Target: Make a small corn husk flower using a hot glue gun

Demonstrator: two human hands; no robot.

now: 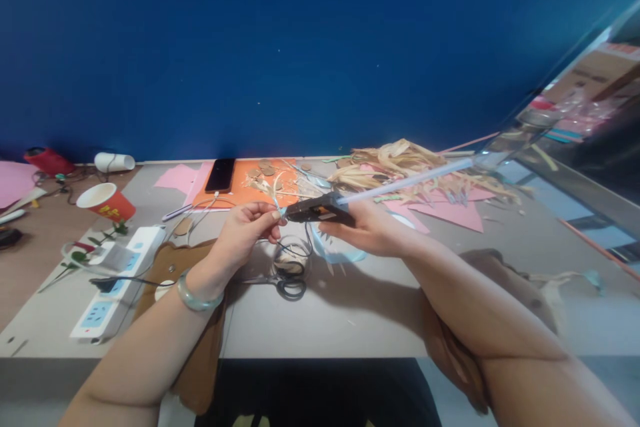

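A black rectangular smartphone lies near the grey table's back edge. Toward the left edge sits a red paper cup, beyond a long white power strip; a white paper cup lies sideways near the back-left corner.

Got a grey tabletop here; holds a white power strip at near left, scissors near the middle, orange paper farther back, pink paper at right.
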